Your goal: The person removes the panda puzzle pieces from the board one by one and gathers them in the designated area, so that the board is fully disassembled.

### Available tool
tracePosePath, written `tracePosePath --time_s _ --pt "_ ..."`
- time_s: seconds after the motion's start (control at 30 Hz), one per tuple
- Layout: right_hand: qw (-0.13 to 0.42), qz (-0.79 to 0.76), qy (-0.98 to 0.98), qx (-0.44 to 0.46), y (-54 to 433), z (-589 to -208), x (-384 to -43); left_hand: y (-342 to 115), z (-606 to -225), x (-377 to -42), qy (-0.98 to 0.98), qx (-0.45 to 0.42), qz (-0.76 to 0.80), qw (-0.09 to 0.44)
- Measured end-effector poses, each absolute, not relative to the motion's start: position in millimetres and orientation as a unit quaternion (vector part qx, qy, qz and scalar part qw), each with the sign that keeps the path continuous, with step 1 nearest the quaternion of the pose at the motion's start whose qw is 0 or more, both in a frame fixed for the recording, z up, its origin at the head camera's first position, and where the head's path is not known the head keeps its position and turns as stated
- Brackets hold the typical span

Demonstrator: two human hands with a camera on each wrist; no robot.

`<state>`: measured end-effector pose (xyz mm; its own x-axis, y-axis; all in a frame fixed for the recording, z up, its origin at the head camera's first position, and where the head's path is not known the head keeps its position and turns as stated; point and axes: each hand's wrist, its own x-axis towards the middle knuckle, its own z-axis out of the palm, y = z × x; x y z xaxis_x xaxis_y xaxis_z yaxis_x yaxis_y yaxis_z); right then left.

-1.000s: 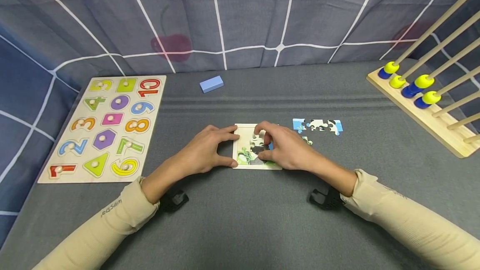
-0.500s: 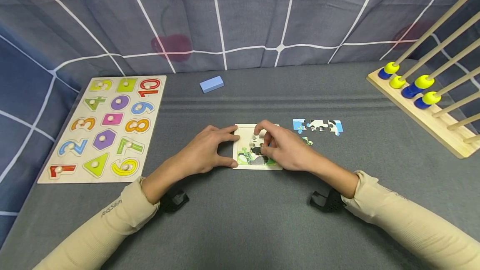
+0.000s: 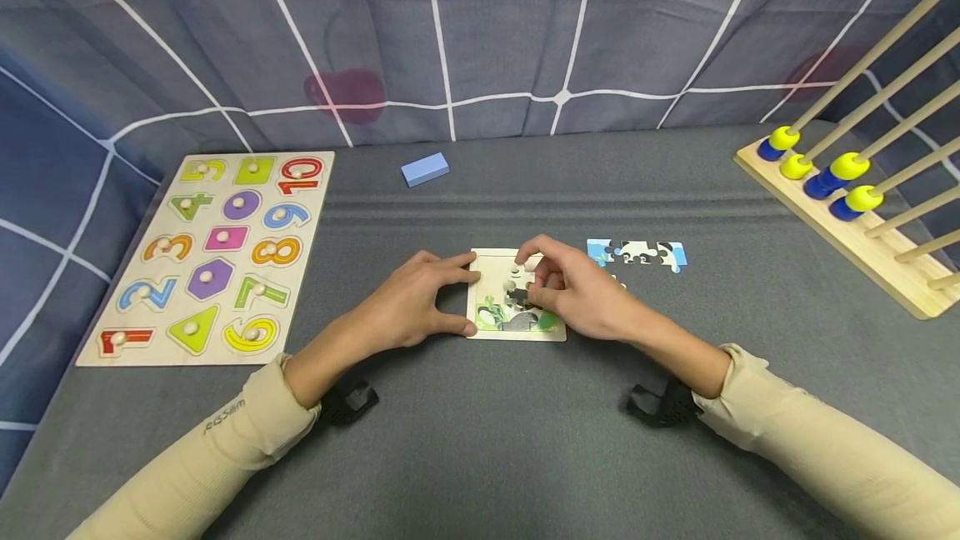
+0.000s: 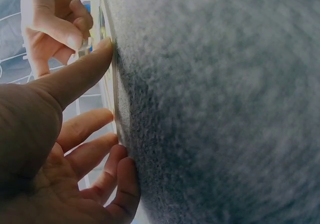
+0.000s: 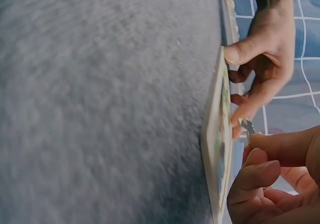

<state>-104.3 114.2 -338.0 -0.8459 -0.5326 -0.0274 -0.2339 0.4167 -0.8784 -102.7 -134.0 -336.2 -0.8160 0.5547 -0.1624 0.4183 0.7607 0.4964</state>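
A small panda jigsaw tray (image 3: 480, 335) with a pale wooden rim lies in the middle of the table in the head view. Green and grey pieces fill its lower part; bare wood shows at upper left. My left hand (image 3: 408, 298) rests at the tray's left edge, thumb at the near corner and fingers farther up. Over the tray's right side, my right hand (image 3: 581, 286) pinches a small jigsaw piece (image 5: 248, 127) between thumb and fingers. In the right wrist view this piece stands tilted above the tray, apart from it. Fingers hide part of the piece.
Right of the tray lie several joined blue, black and white jigsaw pieces (image 3: 637, 252). A number puzzle board (image 3: 251, 342) lies at left, a blue block (image 3: 425, 169) at the back. A wooden abacus base (image 3: 896, 272) with upright rods stands at right, before a checked curtain (image 3: 495, 32).
My right hand has shifted slightly right and now hides most of the small loose piece beside the tray. The pinched piece has moved slightly with it. My left hand stays put.
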Motion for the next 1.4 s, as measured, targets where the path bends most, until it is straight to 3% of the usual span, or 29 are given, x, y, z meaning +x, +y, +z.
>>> tracePosePath --time_s 0.53,1.4 --pt "0.162 -0.507 0.826 -0.187 161 -329 -101 -135 -338 -101 0.925 0.266 0.230 0.147" --pt "0.059 -0.384 0.899 -0.200 235 -344 -88 -134 -337 -102 0.922 0.267 0.237 0.149"
